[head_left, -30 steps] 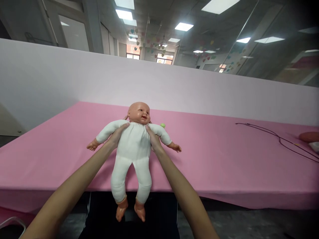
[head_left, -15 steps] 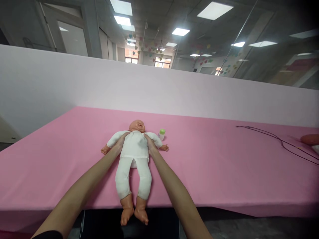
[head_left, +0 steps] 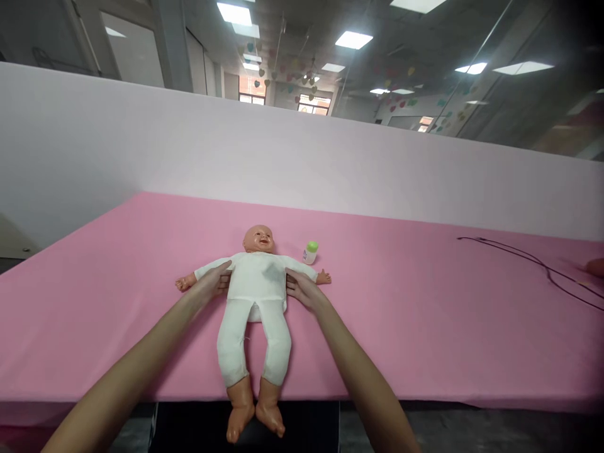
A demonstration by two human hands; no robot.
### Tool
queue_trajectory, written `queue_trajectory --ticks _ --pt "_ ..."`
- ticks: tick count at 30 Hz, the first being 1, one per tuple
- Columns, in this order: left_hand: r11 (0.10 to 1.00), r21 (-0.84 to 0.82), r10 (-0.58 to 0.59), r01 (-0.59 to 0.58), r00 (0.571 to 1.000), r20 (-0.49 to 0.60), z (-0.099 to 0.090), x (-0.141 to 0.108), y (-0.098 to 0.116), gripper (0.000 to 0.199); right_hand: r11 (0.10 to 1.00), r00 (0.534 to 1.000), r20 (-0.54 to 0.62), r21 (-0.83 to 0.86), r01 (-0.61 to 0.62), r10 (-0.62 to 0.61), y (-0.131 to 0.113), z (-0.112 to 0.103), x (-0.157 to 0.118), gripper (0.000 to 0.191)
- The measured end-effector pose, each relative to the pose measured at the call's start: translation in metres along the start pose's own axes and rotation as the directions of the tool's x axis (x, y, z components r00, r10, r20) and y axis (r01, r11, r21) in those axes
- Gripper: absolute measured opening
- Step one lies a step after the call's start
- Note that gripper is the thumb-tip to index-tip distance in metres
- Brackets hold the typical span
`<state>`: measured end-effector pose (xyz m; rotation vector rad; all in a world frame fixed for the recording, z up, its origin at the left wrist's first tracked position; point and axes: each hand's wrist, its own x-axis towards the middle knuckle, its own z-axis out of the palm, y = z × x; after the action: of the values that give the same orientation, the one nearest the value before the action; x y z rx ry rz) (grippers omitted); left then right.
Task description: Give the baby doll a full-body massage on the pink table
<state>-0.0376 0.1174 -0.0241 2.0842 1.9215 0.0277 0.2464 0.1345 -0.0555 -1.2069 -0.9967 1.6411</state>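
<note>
A baby doll (head_left: pixel 257 277) in a white suit lies on its back on the pink-covered table (head_left: pixel 401 314), its arms spread and its feet over the front edge. My left hand (head_left: pixel 216 280) is beside the doll's chest on the left, under its outstretched arm, fingers apart. On the other side my right hand (head_left: pixel 301 287) rests at the doll's flank below its other arm, its fingers spread too. Neither hand is wrapped round the doll. A small jar with a green lid (head_left: pixel 311 252) stands just beyond the doll's arm on the right.
Thin dark cords (head_left: pixel 531 258) lie on the table at the right, near a partly visible brownish object (head_left: pixel 595 267) at the frame's edge. A low white wall (head_left: pixel 330 167) runs behind the table. Something dark stands below the front edge.
Both hands have moved outward from the doll's chest and their fingers have loosened. The doll's arms lie wider, and its head now faces more upward. The view has shifted slightly.
</note>
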Motion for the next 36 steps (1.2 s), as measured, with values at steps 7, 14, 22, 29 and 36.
queue_trajectory --ticks 7,14,22,29,36 --pt "0.901 -0.334 0.082 -0.276 0.865 -0.496 0.029 0.012 0.01 0.047 0.479 0.744 0.002 -0.764 0.432 -0.668 0.005 0.013 -0.002 0.035" --pt "0.984 0.044 0.173 -0.17 0.89 -0.422 0.06 0.038 -0.009 0.07 0.072 0.773 0.198 -0.951 0.3 -0.603 0.037 -0.006 0.014 0.058" --pt "0.972 0.032 0.2 -0.234 0.744 -0.638 0.023 0.023 -0.003 0.063 -0.147 0.754 0.183 -0.982 0.116 -0.631 0.023 -0.045 -0.003 0.054" --pt "0.341 -0.826 0.33 -0.45 0.88 -0.343 -0.009 0.05 0.13 0.064 0.041 0.716 0.077 -0.988 0.146 -0.693 -0.034 -0.056 0.014 0.045" --pt "-0.003 -0.999 0.171 0.04 0.985 0.039 0.011 0.114 0.207 0.072 -0.039 0.765 0.134 -0.989 0.141 -0.63 -0.035 -0.065 0.053 0.057"
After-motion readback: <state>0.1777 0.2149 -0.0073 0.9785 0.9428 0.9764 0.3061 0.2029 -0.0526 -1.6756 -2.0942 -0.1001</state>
